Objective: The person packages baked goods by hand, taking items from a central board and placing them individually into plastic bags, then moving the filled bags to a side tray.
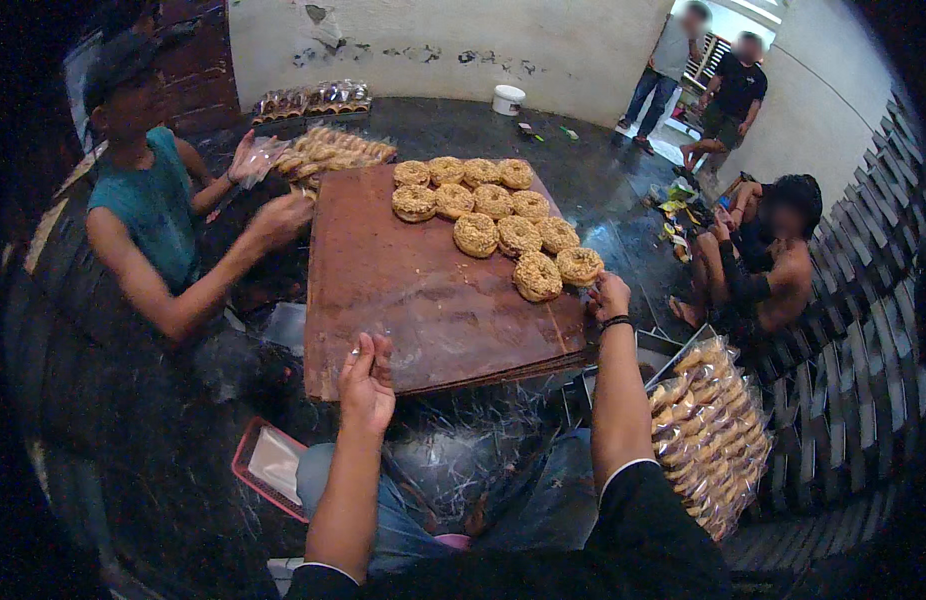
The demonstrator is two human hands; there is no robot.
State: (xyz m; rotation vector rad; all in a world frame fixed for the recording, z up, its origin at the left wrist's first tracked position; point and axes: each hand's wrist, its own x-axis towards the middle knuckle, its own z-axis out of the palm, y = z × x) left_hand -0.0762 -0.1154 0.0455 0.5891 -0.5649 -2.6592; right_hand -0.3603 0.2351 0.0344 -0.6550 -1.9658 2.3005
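Several ring doughnuts (497,201) with chopped-nut topping lie in rows on a stack of brown boards (403,300) before me. My right hand (611,295), a dark band at its wrist, has its curled fingers at the edge of the nearest right doughnut (580,267). Whether they grip it is unclear. My left hand (368,382) is raised at the boards' front edge, palm turned up and fingers together, a ring on one finger. Something faint and clear shows by its fingertips, too indistinct to name.
Bagged pastries (710,435) stand at my right, and more packs (335,150) lie beyond the boards. A red basket (272,469) holds clear plastic sheets. At left, a co-worker (144,202) holds a plastic bag (260,159). Another person (778,255) sits at right; two stand by the doorway.
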